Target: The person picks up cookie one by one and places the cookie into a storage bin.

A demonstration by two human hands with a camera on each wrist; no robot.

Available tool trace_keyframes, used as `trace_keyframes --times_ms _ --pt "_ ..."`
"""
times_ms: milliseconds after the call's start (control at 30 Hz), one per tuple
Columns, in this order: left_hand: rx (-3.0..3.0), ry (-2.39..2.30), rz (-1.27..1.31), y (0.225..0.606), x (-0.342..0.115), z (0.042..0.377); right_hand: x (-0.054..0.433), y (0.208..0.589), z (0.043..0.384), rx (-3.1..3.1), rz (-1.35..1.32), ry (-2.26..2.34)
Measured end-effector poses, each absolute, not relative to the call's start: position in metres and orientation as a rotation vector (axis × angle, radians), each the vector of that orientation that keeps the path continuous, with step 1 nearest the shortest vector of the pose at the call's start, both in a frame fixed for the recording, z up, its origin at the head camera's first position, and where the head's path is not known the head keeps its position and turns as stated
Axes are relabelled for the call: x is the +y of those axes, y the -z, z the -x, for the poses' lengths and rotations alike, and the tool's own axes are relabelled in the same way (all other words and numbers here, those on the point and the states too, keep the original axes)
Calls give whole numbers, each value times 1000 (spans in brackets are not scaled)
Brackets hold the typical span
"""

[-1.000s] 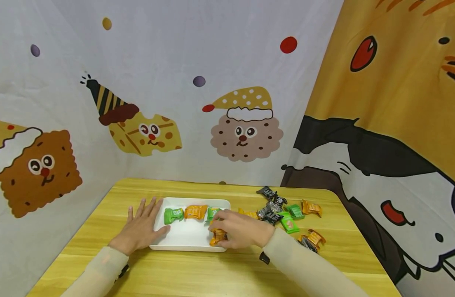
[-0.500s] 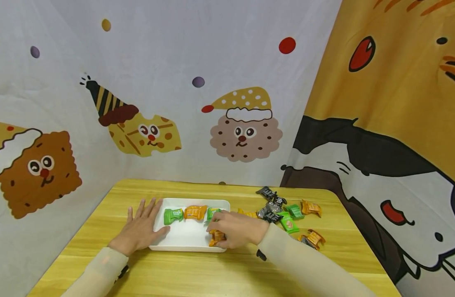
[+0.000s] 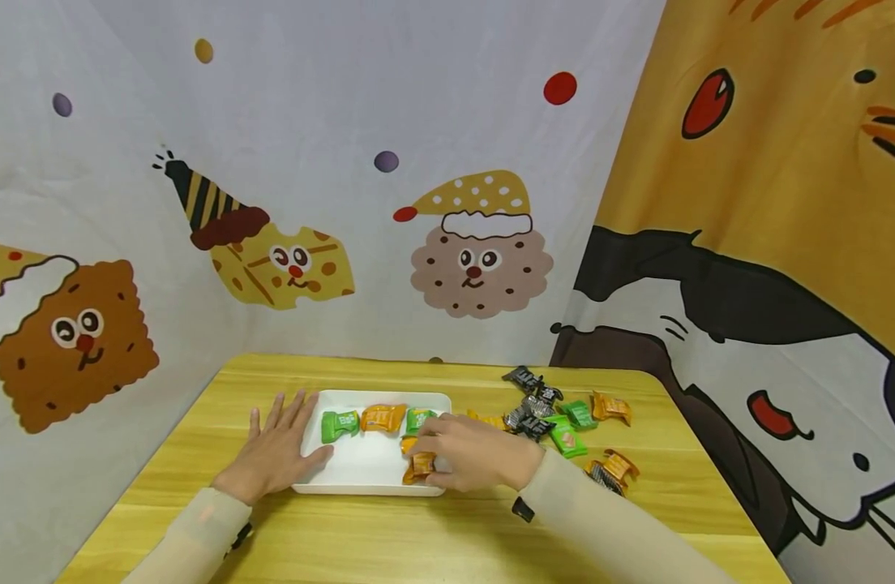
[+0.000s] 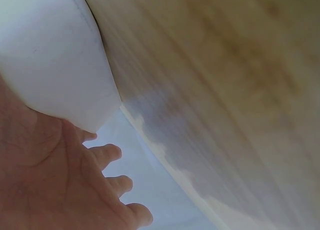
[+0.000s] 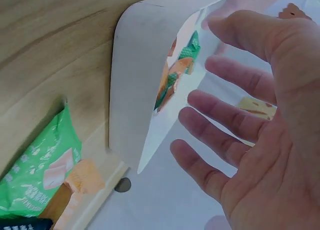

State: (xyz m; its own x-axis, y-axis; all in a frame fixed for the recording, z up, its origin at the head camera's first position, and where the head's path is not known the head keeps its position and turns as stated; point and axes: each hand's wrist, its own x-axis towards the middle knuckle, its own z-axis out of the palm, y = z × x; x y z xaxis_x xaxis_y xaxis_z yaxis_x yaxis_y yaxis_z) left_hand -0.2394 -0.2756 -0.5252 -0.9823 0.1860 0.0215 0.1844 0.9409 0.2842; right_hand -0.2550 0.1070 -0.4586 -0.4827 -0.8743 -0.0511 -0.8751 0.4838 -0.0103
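Observation:
My left hand [image 3: 276,450] lies with spread fingers against the left end of a white tray [image 3: 367,478]; the left wrist view shows its palm beside the tray wall [image 4: 55,55]. Over the tray's right end is my right hand [image 3: 477,450], its fingers apart in the right wrist view with nothing seen between them. Just by its fingertips lies an orange-wrapped candy [image 3: 420,468], with a bit of another orange wrapper [image 3: 408,445] behind. Along the tray's far side sit a green candy [image 3: 340,425], an orange candy [image 3: 383,418] and a second green candy [image 3: 419,419], partly covered by my hand.
Right of the tray on the wooden table [image 3: 345,539] lies a loose pile of black candies [image 3: 531,410], green candies [image 3: 567,436] and orange candies [image 3: 611,407]. Nearer me, an orange candy [image 3: 619,466] touches a black one [image 3: 601,477]. A printed cloth [image 3: 309,97] hangs behind.
The orange candy by my right hand has shifted slightly left, and my right fingers have loosened from it. More orange wrapper shows behind. My left hand stays in place.

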Motion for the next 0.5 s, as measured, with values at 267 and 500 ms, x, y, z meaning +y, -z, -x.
trace_keyframes --times_ms 267,500 --pt "3094 -453 -300 524 -276 239 135 459 240 2779 1530 96" --pt "3092 -472 -295 525 -276 240 168 465 229 2828 1372 204"
